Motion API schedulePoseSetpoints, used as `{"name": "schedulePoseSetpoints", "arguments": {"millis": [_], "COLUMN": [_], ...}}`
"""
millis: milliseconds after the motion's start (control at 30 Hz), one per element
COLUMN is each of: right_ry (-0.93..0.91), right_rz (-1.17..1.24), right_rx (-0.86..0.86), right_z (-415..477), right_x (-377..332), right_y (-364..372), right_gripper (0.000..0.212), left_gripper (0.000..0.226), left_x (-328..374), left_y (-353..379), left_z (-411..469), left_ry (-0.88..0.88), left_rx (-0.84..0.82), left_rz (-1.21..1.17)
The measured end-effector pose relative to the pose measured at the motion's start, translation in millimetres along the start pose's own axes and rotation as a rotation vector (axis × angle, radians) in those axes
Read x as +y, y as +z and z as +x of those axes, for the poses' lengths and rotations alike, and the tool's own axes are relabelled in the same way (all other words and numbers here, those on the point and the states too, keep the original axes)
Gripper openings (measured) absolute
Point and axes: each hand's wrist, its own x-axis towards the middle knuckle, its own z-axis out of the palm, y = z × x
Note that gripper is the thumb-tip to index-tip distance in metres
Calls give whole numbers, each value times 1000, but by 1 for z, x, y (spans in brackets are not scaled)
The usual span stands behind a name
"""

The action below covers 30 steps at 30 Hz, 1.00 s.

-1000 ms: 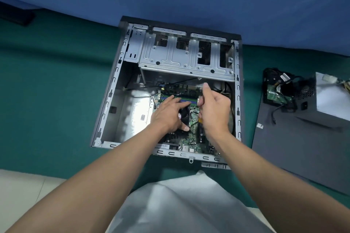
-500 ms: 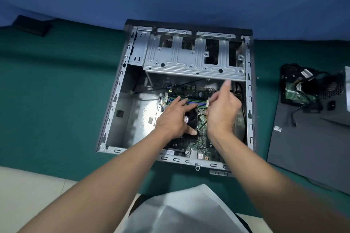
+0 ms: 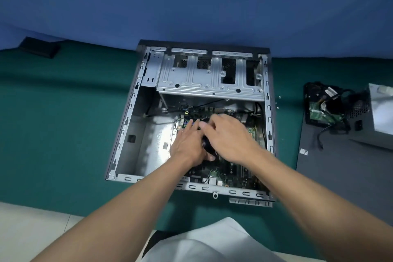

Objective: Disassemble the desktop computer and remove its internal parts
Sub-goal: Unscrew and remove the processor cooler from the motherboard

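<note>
Both forearms reach from the near edge into the open case (image 3: 127,125), which lies on its side on the green mat (image 3: 63,112). The left hand (image 3: 187,144) lies over the motherboard (image 3: 231,174), fingers fairly straight, thumb against the black cooler (image 3: 207,144). The right hand (image 3: 229,134) is just beside it over the same cooler — blurred, so its grip cannot be told. Beyond the hands stands the drive cage (image 3: 191,83). Off to the right, a drive (image 3: 319,110) and the power supply (image 3: 380,117) lie on the side panel (image 3: 340,176).
</note>
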Motion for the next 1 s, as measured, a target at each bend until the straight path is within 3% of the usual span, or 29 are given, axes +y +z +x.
{"name": "schedulePoseSetpoints", "arguments": {"millis": [67, 133, 200, 400, 500, 633, 733, 800, 833, 933, 1000], "right_ry": [118, 234, 246, 127, 41, -218, -351, -283, -196, 178, 380], "right_rz": [-285, -243, -206, -361, -479, -699, -746, -640, -550, -193, -78], "right_rx": [-136, -370, -472, -427, -429, -383, -379, -351, -334, -314, -388], "right_z": [-2, -2, -1, -8, -16, -25, -29, -28, -26, -20, -15], "right_x": [-2, -1, -4, -29, -31, -32, -35, -32, -29, -24, -25], "right_y": [-16, -34, -41, -37, -39, -35, -29, -29, -29, -32, -34], "right_gripper": [51, 44, 36, 24, 27, 21, 16, 10, 22, 49, 46], "left_gripper": [110, 120, 126, 106, 105, 108, 95, 93, 96, 107, 114], "left_x": [1, 2, 2, 2, 1, -1, -2, -2, -2, 0, 1], "left_y": [1, 2, 3, 2, 2, 2, 1, 0, 0, 1, 1], "left_z": [-1, -3, -5, -8, -8, -8, -8, -8, -8, -9, -9], "left_ry": [-59, -151, -226, -243, -222, -202, -196, -195, -194, -194, -192], "left_rx": [-8, -10, -7, 17, 13, 13, 29, 24, 18, 4, 0], "left_rz": [-24, -120, -223, -287, -289, -349, -311, -296, -295, -273, -272]}}
